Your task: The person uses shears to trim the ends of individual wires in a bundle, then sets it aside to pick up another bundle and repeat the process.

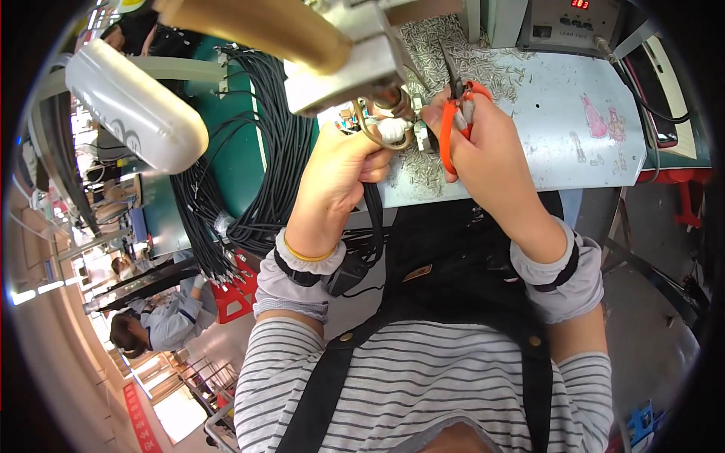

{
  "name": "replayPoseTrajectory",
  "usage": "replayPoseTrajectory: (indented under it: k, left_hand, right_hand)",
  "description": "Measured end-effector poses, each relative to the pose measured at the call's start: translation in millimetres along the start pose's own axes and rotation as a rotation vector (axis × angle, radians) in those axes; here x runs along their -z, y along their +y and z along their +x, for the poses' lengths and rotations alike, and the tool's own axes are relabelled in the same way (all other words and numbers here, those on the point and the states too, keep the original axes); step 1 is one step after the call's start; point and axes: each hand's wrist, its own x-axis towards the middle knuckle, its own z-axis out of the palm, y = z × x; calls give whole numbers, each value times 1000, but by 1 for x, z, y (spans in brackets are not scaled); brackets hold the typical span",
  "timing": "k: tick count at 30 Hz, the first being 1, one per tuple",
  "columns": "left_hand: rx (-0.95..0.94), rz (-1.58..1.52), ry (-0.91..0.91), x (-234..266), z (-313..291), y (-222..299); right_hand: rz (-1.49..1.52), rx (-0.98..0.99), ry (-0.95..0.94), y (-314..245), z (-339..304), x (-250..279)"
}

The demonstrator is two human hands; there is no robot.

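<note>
My left hand (343, 170) is closed with curled fingers under a metal machine head (351, 79). A black cable (373, 208) hangs down from this fist, and small coloured wire ends (349, 117) show above the thumb. White wrapping (391, 131) covers a fingertip beside a curved metal tube. To the right, my right hand (487, 143) grips orange-handled pliers (451, 128), their dark jaws pointing away from me. Its thumb and fingertips come close to a small metal piece (423, 137) by the machine's tip; whether they touch it is unclear.
Many small metal pieces (483, 68) lie scattered over the pale work board (551, 162). A thick bundle of black cables (283, 143) spreads over the green table at left. A white lamp-like cylinder (136, 106) hangs nearby. A control box (570, 26) stands far right; another person (170, 321) sits beyond.
</note>
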Motion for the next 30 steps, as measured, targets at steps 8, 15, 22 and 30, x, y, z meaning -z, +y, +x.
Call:
replayPoseTrajectory:
  k: [8,15,22,30]
  left_hand:
    - [-20,17,25,-2,0,-1]
    - [-22,103,90,-7,-7,-1]
    - [-121,233,158,-26,-47,-14]
    - [-195,680,-99,-25,-66,-40]
  right_hand:
    - [-46,48,-4,2,-1,1]
    - [14,64,4,-2,-8,1]
    - [263,-63,-15,-18,-36,11]
    - [-508,540,-120,-12,-57,4]
